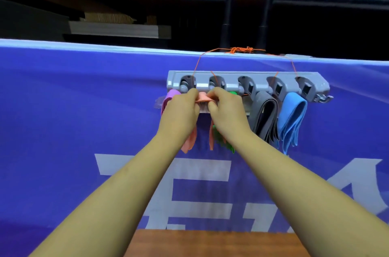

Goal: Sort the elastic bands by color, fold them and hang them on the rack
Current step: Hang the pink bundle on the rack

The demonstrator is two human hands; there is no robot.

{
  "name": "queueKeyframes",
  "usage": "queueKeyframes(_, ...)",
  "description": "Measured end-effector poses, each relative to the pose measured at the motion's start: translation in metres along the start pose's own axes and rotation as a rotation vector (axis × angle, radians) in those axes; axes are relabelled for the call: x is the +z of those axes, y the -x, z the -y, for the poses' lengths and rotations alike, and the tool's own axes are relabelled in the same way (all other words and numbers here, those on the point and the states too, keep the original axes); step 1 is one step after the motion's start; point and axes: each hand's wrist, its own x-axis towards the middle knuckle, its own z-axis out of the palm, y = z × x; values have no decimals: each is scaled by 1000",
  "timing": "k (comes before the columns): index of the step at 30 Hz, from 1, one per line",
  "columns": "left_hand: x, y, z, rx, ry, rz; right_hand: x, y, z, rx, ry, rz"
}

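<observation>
A grey rack (231, 77) with several hooks hangs by orange string on a blue banner. My left hand (181, 111) and my right hand (227, 111) both pinch a folded orange band (202, 98) at the rack's second hook; its ends dangle below my hands. A purple band (171, 97) hangs at the far left, mostly hidden by my left hand. A green band (225, 145) shows behind my right wrist. To the right hang a grey band (264, 118) and a blue band (291, 118), both folded.
The blue banner (84, 99) with white lettering covers a barrier. Orange string (240, 49) ties the rack to the barrier's top. A brown wooden surface (210, 243) lies at the bottom. Black railing posts (228, 4) stand behind the barrier.
</observation>
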Motion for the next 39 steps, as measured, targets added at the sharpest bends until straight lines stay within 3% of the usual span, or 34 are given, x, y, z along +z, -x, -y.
queueKeyframes(7, 9, -4, 2, -11, 187, -124, 4, 4, -1, 37, -89, -103)
queueKeyframes(14, 20, -4, 17, -14, 224, -51, 5, 8, -1, 64, -67, -64)
queueKeyframes(20, 22, -2, 29, 147, 345, -11, 7, 13, -7, 0, -79, -31)
queueKeyframes(30, 25, 0, 27, 141, 423, -137, 14, 13, -3, -61, -229, -131)
queueKeyframes(39, 26, -1, 30, 174, 433, -112, 6, 13, -3, 3, -312, -142)
